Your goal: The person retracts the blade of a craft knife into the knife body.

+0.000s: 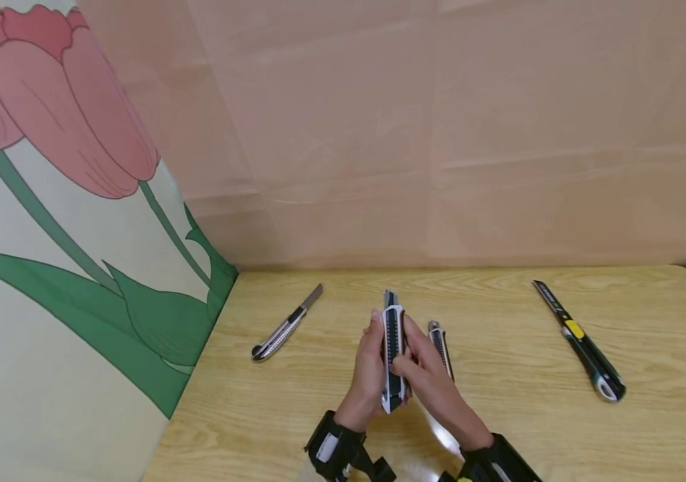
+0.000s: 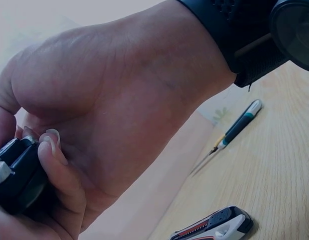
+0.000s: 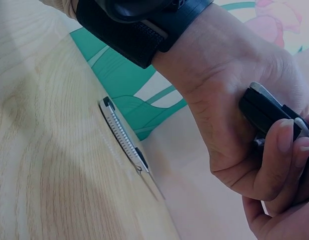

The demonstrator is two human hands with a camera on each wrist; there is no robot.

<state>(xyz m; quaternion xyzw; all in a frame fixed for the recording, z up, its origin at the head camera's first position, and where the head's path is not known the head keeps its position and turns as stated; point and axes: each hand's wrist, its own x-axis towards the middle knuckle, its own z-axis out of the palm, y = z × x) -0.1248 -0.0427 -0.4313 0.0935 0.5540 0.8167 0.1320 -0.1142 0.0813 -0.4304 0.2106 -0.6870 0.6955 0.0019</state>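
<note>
left hand (image 1: 368, 368) and right hand (image 1: 430, 376) both grip the utility knife (image 1: 393, 335) between them, its long axis running near to far

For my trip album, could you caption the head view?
Left hand and right hand hold one utility knife over a wooden table, three more knives lying nearby.

No text is readable; white marks (image 1: 550, 300) on the black cutter (image 1: 581, 343) are too small.
</note>
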